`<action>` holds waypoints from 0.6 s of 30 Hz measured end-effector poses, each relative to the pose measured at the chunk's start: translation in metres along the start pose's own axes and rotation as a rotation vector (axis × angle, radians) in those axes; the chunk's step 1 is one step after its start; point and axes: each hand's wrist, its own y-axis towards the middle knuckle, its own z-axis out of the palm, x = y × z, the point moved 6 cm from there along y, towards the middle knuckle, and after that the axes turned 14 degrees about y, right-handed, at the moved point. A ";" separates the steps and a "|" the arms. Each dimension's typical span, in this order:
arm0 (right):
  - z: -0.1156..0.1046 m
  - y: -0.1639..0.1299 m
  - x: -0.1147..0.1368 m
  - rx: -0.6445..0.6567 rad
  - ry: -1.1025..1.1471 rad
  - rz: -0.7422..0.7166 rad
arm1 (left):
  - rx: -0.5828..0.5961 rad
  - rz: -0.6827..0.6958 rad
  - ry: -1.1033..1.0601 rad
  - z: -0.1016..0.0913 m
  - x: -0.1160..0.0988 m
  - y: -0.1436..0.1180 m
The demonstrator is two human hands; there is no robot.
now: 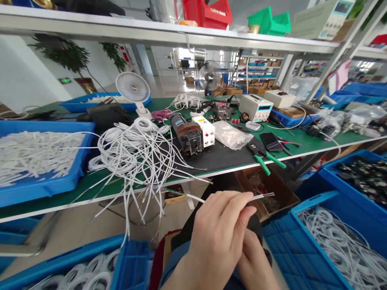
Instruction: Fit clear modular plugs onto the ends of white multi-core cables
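In front of my lap, my left hand is closed round a white cable, back of the hand toward me. One end of the cable sticks out to the right past my fingertips, its sheath cut back and thin coloured wires bare. On the other side it runs out leftward, also ending in thin coloured wires. Partly behind the left hand sits my right hand, with its fingers hidden. A tangled pile of white cables lies on the bench to the left, many stripped ends hanging over the edge.
On the green bench stand a brown-black motorised machine, a white control box, green-handled pliers and a small fan. Blue bins hold white parts and coiled cables. A cardboard box sits under the bench.
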 end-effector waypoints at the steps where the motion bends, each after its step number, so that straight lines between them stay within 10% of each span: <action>1: 0.002 0.000 0.006 0.038 -0.041 -0.022 | 0.005 -0.019 -0.004 0.000 0.002 0.001; 18: -0.015 -0.017 0.006 0.181 -0.712 -0.308 | 0.179 -0.634 -0.714 0.008 0.030 -0.009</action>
